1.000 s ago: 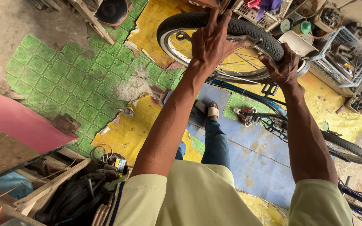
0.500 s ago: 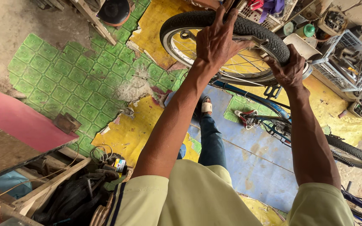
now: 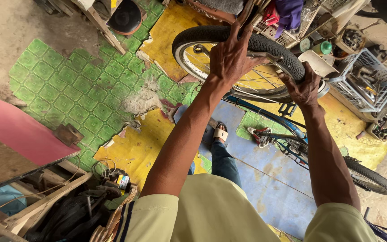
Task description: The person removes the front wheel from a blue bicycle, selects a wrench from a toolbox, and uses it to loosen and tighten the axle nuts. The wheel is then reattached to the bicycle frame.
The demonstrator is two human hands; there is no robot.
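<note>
Underfoot, the floor is a patchwork: green embossed tiles (image 3: 68,85), cracked yellow sheeting (image 3: 135,148) and a scuffed blue panel (image 3: 269,179), with bare concrete at the edges. A pink-topped wooden bench (image 3: 19,134) sits at the left, a white wire basket of metal parts (image 3: 363,80) at the right, and tangled cords and tools lie by the near-left corner.

An upturned blue-framed bicycle (image 3: 292,139) rests on the blue panel, its black-tyred wheel (image 3: 238,58) raised toward the camera. The left hand (image 3: 231,56) lies spread over the tyre's top, fingers curled over the far edge, gripping. The right hand (image 3: 303,87) is clamped on the tyre's right side beside a pale mudguard (image 3: 319,62); whether its fingers close fully around the rim is probably hidden.

Compared with half a second ago, both hands sit at nearly the same spots on the tyre, and the sandalled foot (image 3: 220,133) stays planted below.
</note>
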